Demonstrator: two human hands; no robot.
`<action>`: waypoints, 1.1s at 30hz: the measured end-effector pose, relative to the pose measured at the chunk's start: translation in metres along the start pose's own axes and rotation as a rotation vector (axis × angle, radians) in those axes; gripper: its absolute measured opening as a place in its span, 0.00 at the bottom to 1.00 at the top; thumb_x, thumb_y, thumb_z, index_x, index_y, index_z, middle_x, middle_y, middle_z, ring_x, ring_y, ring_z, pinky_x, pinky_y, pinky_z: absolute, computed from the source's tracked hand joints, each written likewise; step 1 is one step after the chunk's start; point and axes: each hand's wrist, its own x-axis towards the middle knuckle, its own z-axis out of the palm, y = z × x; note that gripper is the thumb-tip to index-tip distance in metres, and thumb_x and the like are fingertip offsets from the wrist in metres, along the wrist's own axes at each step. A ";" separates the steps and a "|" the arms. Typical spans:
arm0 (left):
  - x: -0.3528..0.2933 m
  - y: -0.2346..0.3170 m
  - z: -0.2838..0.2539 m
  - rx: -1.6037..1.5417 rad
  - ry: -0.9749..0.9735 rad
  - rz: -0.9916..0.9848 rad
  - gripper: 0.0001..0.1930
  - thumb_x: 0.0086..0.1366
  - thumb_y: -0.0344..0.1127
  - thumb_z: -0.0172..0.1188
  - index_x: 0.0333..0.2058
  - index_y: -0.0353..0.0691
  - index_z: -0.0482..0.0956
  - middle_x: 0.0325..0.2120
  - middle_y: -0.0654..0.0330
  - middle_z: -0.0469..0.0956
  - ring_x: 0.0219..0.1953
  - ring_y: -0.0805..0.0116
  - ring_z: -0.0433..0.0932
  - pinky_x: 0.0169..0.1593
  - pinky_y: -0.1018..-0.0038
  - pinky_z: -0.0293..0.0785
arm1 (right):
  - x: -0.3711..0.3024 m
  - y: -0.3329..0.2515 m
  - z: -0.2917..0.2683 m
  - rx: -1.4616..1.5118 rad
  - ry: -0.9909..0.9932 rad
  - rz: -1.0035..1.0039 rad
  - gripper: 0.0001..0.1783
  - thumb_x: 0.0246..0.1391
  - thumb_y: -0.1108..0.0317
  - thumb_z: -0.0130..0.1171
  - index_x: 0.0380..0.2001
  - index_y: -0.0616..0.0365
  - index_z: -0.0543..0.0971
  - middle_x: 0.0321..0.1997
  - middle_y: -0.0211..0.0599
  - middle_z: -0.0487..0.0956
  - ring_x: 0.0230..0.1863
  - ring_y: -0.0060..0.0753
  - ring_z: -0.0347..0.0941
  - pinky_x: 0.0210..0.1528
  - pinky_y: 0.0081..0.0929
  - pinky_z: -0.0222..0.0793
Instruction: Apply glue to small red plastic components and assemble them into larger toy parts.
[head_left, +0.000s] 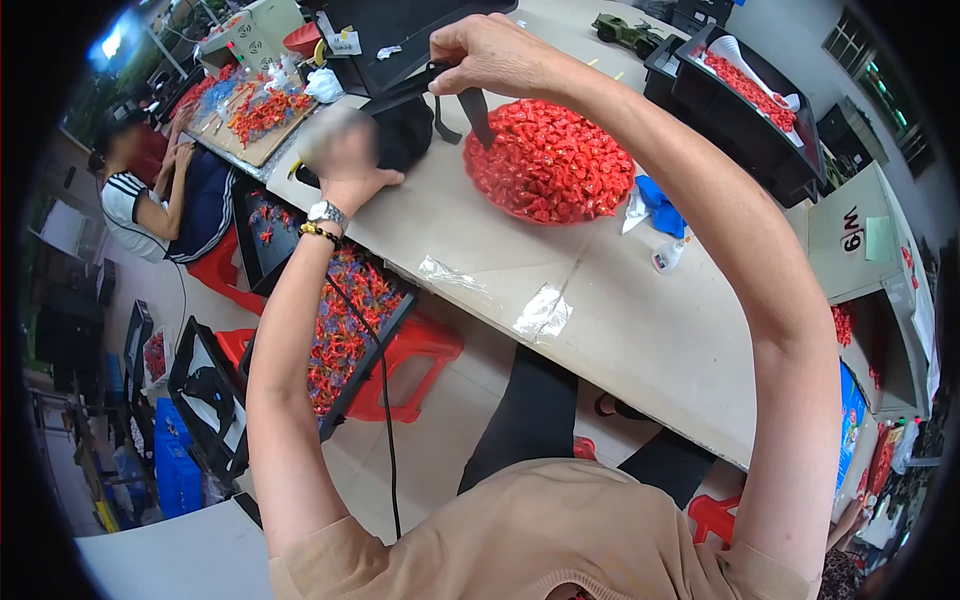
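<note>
My right hand is raised over the far side of the table, thumb and fingers pinched on a black strap whose loose ends hang down. The strap leads left toward a soft black item, perhaps headgear; its exact kind is unclear. Beside that item is my left hand, wearing a watch and a beaded bracelet. Its thumb points right, but its fingers are blurred. To the right of the strap, a heap of small glossy red plastic pieces fills a round red tray.
A white glue bottle and a blue cloth lie right of the heap. Black bins stand at the far right. Lower left, a tray of red and purple parts rests by a red stool. Another person sits at left.
</note>
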 end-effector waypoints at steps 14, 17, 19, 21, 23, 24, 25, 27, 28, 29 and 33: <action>-0.031 -0.040 0.020 0.310 0.428 0.520 0.22 0.54 0.32 0.56 0.50 0.41 0.71 0.40 0.60 0.73 0.47 0.62 0.72 0.45 0.67 0.65 | -0.028 0.012 0.008 -0.063 -0.052 0.033 0.14 0.45 0.63 0.64 0.28 0.63 0.75 0.21 0.39 0.74 0.26 0.33 0.70 0.32 0.33 0.65; -0.030 -0.043 0.020 0.250 0.486 0.639 0.09 0.55 0.31 0.53 0.37 0.43 0.75 0.30 0.62 0.75 0.43 0.61 0.74 0.44 0.68 0.66 | -0.029 0.007 0.006 -0.058 -0.078 0.050 0.13 0.45 0.64 0.64 0.28 0.63 0.74 0.22 0.39 0.74 0.27 0.34 0.70 0.33 0.33 0.65; -0.033 -0.043 0.016 0.227 0.430 0.674 0.06 0.55 0.31 0.53 0.33 0.44 0.74 0.28 0.62 0.75 0.42 0.61 0.74 0.44 0.68 0.66 | -0.030 0.000 -0.002 -0.012 -0.066 0.043 0.13 0.46 0.65 0.64 0.28 0.63 0.74 0.22 0.39 0.74 0.27 0.32 0.69 0.34 0.32 0.65; -0.032 -0.032 0.012 0.188 0.494 0.720 0.01 0.53 0.32 0.54 0.26 0.45 0.72 0.25 0.62 0.74 0.40 0.60 0.74 0.42 0.68 0.67 | -0.030 -0.003 -0.013 0.014 -0.058 0.044 0.13 0.46 0.66 0.64 0.28 0.64 0.74 0.22 0.38 0.73 0.28 0.31 0.69 0.34 0.31 0.65; -0.035 -0.016 0.005 0.154 0.498 0.761 0.02 0.52 0.32 0.55 0.25 0.45 0.71 0.23 0.62 0.73 0.39 0.61 0.74 0.41 0.69 0.68 | -0.026 0.005 -0.024 0.037 0.006 0.033 0.10 0.48 0.69 0.62 0.28 0.63 0.74 0.22 0.35 0.74 0.29 0.26 0.70 0.36 0.27 0.66; -0.039 -0.007 -0.002 0.122 0.538 0.788 0.04 0.51 0.32 0.55 0.22 0.45 0.69 0.21 0.62 0.71 0.36 0.62 0.73 0.38 0.69 0.67 | -0.026 0.006 -0.029 0.087 0.015 0.075 0.09 0.48 0.69 0.63 0.28 0.62 0.74 0.23 0.34 0.74 0.29 0.27 0.70 0.36 0.27 0.66; -0.043 0.001 -0.005 0.106 0.536 0.787 0.04 0.51 0.32 0.55 0.22 0.45 0.69 0.21 0.62 0.71 0.35 0.62 0.73 0.37 0.69 0.67 | -0.026 0.008 -0.034 0.135 0.027 0.118 0.09 0.48 0.69 0.63 0.28 0.61 0.75 0.24 0.33 0.75 0.29 0.27 0.70 0.36 0.27 0.66; -0.049 0.017 -0.008 0.074 0.535 0.789 0.04 0.51 0.32 0.55 0.21 0.45 0.69 0.20 0.63 0.70 0.34 0.63 0.72 0.36 0.70 0.66 | -0.023 0.013 -0.038 0.280 0.078 0.134 0.11 0.45 0.67 0.65 0.30 0.61 0.77 0.25 0.35 0.79 0.30 0.28 0.75 0.36 0.27 0.70; -0.052 0.025 -0.008 0.061 0.535 0.788 0.05 0.51 0.32 0.55 0.21 0.45 0.68 0.20 0.62 0.70 0.34 0.63 0.72 0.35 0.69 0.65 | -0.019 0.010 -0.036 0.448 0.109 0.123 0.10 0.44 0.68 0.64 0.27 0.62 0.77 0.23 0.37 0.78 0.27 0.28 0.75 0.31 0.28 0.70; -0.055 0.029 -0.008 0.053 0.546 0.781 0.05 0.52 0.32 0.55 0.21 0.45 0.68 0.20 0.63 0.69 0.34 0.63 0.72 0.35 0.69 0.65 | -0.014 0.007 -0.033 0.618 0.139 0.109 0.09 0.43 0.69 0.63 0.25 0.64 0.76 0.20 0.38 0.78 0.24 0.27 0.76 0.27 0.28 0.70; -0.067 0.027 -0.009 0.034 0.546 0.724 0.05 0.52 0.31 0.55 0.21 0.45 0.68 0.20 0.63 0.68 0.33 0.63 0.71 0.35 0.68 0.64 | 0.020 -0.032 -0.009 0.345 0.370 0.027 0.10 0.41 0.70 0.63 0.25 0.65 0.76 0.22 0.43 0.79 0.26 0.31 0.78 0.30 0.29 0.71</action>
